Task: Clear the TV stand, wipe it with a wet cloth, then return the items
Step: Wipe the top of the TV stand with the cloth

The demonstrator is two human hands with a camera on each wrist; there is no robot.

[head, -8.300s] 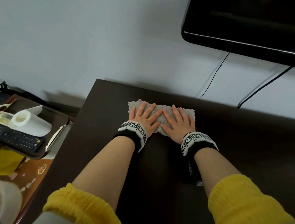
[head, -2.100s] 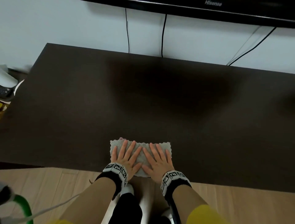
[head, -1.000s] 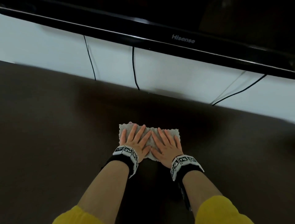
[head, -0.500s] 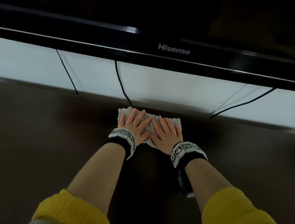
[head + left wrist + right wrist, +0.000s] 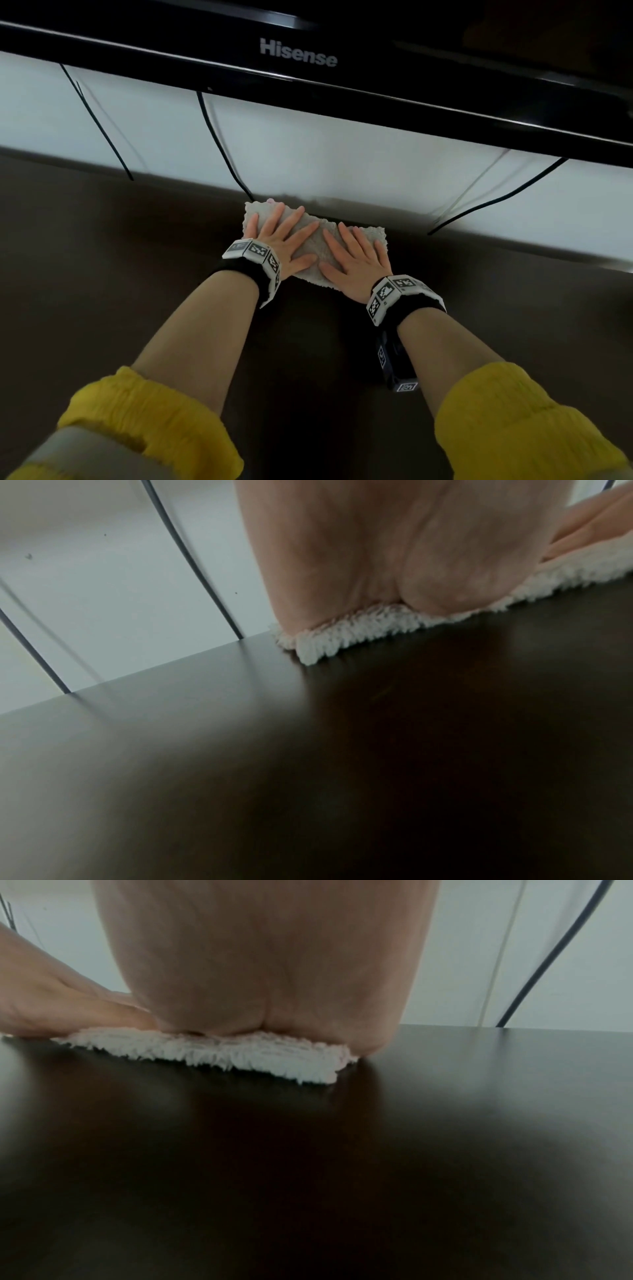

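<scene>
The cloth (image 5: 317, 241) lies flat at the far edge of the TV stand (image 5: 102, 291), its long axis running 10 to 4 o'clock along the wall. The left hand (image 5: 279, 245) and right hand (image 5: 356, 262) (fingers straight, spread) press it, thumbs nearly meeting, beneath the television (image 5: 342, 68).

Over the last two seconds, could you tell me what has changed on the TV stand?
Both hands pushed the cloth from the TV stand's front edge to its back edge by the wall. Unchanged: left hand and right hand press flat on it, side by side.
</scene>
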